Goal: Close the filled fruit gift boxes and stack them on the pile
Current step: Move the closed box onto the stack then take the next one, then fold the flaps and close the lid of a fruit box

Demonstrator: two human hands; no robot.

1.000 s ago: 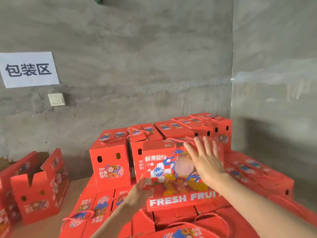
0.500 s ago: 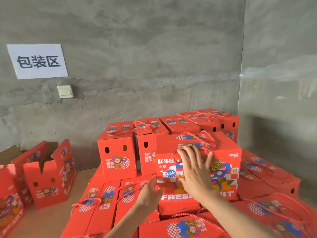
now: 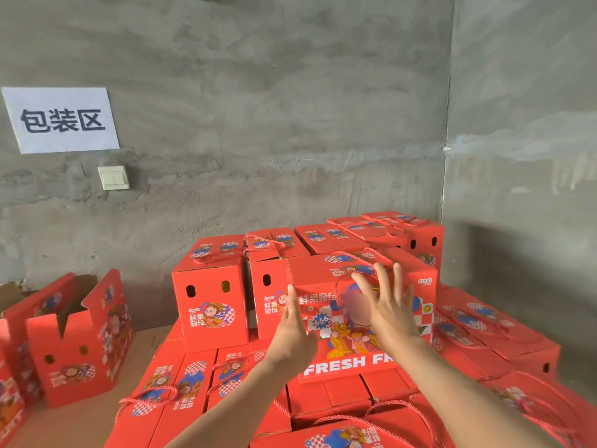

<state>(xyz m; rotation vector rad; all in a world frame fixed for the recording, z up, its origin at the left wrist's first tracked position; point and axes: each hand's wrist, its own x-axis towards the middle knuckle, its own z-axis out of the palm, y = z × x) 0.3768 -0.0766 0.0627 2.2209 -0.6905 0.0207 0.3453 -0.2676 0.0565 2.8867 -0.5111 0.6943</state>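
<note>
Red gift box [image 3: 324, 276] on pile [image 3: 193, 379], left hand [image 3: 295, 337] and right hand [image 3: 392, 315] spread before it.

The gift box [image 3: 342, 367] against my left hand [image 3: 295, 337] and right hand [image 3: 391, 312] is printed cardboard, its red face smooth with a faint sheen. Its handle [image 3: 352, 253] is twisted cord, red flecked with white, and looks fibrous. The boxes of the pile [image 3: 210, 292] are the same smooth printed card. The open box [image 3: 80, 344] at the left shows raw brown board on its inner side, matt and unprinted. The wall [image 3: 258, 124] is bare grey cement, rough, trowel-streaked and matt. The sign [image 3: 61, 119] on it is plain white paper, matt. The switch [image 3: 113, 177] below is smooth off-white plastic with a slight gloss.
</note>
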